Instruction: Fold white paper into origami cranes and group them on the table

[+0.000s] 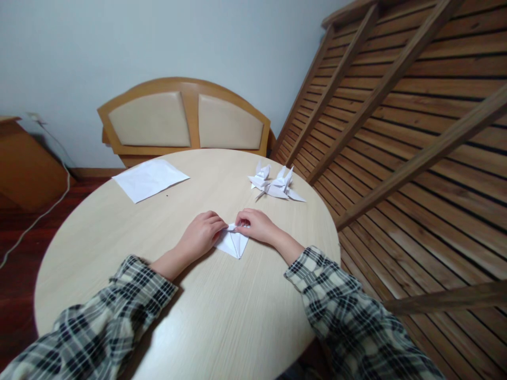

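A partly folded white paper (232, 243), shaped like a downward-pointing triangle, lies on the round light-wood table (198, 311). My left hand (201, 234) rests on its left side with fingers curled, pressing the paper's top edge. My right hand (255, 225) pinches the same top edge from the right. The fingertips of both hands nearly meet over the fold. Both arms wear black-and-white plaid sleeves.
Two finished white paper cranes (276, 183) sit at the table's far right. A flat white sheet (149, 179) lies at the far left. A wooden chair with beige pads (184, 121) stands behind the table. A slatted wooden frame (404, 132) leans at the right.
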`<state>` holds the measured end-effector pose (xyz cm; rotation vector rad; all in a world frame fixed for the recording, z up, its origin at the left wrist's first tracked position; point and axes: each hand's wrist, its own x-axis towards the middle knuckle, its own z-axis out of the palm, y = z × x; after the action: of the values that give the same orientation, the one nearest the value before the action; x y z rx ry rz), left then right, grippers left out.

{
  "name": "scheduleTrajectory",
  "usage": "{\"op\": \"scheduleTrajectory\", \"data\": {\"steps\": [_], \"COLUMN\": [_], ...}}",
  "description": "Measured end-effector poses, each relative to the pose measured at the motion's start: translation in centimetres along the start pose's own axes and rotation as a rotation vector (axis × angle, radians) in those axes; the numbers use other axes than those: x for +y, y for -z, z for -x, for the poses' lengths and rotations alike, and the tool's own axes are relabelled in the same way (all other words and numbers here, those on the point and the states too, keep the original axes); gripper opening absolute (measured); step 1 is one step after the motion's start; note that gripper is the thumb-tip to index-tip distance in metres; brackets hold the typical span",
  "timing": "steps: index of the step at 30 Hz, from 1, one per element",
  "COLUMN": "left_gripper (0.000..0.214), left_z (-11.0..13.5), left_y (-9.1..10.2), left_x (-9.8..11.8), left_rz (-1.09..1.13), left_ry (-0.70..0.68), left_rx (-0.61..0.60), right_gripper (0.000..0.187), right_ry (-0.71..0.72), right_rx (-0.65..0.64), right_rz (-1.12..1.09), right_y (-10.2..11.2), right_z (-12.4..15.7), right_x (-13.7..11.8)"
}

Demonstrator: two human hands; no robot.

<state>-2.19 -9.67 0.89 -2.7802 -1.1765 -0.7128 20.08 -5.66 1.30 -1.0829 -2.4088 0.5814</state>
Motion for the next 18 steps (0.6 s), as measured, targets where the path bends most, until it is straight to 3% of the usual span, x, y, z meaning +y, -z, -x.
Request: {"op": "scheduleTrajectory", "data": {"steps": [12,18], "left_gripper": [0.028,0.041], "left_z": [0.5,1.2], "left_y": [1.5,0.3], "left_x": [2.5,4.2], "left_rz": [-0.16,-0.334], "left_ry": [-0.023,0.012], "left_rx": [-0.167,-0.249], "right_gripper": [0.01,0.017], "right_ry": [-0.011,0.01], "right_rx": [-0.081,-0.098], "right_rz": [0.076,0.09], "right_y": [1.6,1.8], "right_z": [0.5,0.6], "right_x": [-0.8,-0.9]}}
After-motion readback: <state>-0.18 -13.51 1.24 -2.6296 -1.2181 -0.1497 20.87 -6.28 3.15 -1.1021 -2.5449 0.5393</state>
